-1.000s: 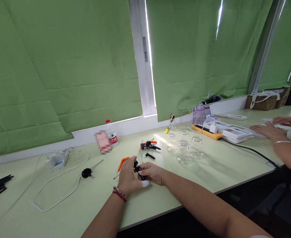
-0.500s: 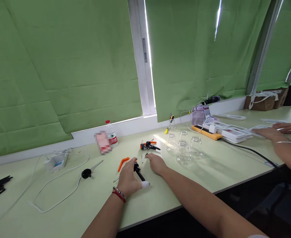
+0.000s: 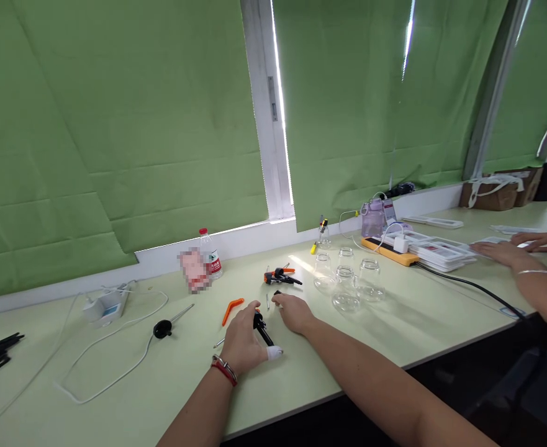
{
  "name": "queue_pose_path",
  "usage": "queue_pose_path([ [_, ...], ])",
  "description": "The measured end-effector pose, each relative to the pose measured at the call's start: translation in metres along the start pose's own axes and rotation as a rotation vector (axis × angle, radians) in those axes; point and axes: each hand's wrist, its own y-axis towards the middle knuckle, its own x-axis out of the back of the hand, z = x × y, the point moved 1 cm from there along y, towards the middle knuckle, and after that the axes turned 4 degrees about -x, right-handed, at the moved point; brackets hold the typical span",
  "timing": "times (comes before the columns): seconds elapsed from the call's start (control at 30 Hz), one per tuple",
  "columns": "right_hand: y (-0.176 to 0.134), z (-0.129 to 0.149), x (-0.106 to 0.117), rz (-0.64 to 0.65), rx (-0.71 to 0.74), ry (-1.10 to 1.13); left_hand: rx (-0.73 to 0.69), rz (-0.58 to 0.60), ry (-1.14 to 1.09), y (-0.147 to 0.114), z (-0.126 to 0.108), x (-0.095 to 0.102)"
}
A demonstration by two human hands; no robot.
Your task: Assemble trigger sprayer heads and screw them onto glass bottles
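My left hand [image 3: 244,341] is curled round a black clamp-like tool [image 3: 264,329] low over the table. White tape wraps the thumb tip. My right hand [image 3: 294,310] has its fingers pinched together just right of it, at a small black piece [image 3: 277,293] mostly hidden by the fingertips. Between the hands and slightly beyond lies a short metal rod [image 3: 267,302]. An orange bent piece [image 3: 230,310] rests left of my left hand, and a thin metal shaft [image 3: 219,343] sticks out beside that hand. Farther back lie black-and-orange clamp-like parts [image 3: 282,276].
Several clear glass jars [image 3: 346,295] stand right of my right hand. Beyond them are an orange power strip [image 3: 387,250] and stacked white frames [image 3: 441,253], near a co-worker's hands [image 3: 503,251]. At left lie a screwdriver-like black tool [image 3: 162,329], a white cable [image 3: 110,379] and a bottle [image 3: 213,261].
Both of my hands keep nearly the same place and grip. The whole view has shifted very slightly. The co-worker's hands at the right have moved a little.
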Motion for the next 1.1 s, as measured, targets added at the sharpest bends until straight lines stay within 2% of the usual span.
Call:
queue_pose_path([
  [0.17,0.000,-0.002,0.003,-0.009,-0.030,0.112,0.046,0.050,-0.031,0.000,-0.002,0.001],
  [0.37,0.001,0.003,0.006,0.034,-0.041,-0.029,0.078,0.105,-0.035,-0.001,-0.003,0.002],
  [0.7,0.002,0.002,0.007,0.080,-0.048,0.011,0.072,0.144,-0.048,0.000,-0.001,0.001],
  [0.93,-0.004,0.005,0.015,0.144,-0.010,0.055,0.072,0.140,-0.065,0.001,0.000,0.002],
  [1.1,-0.009,0.008,0.019,0.099,0.073,0.060,0.072,0.137,-0.071,0.000,0.000,0.003],
])
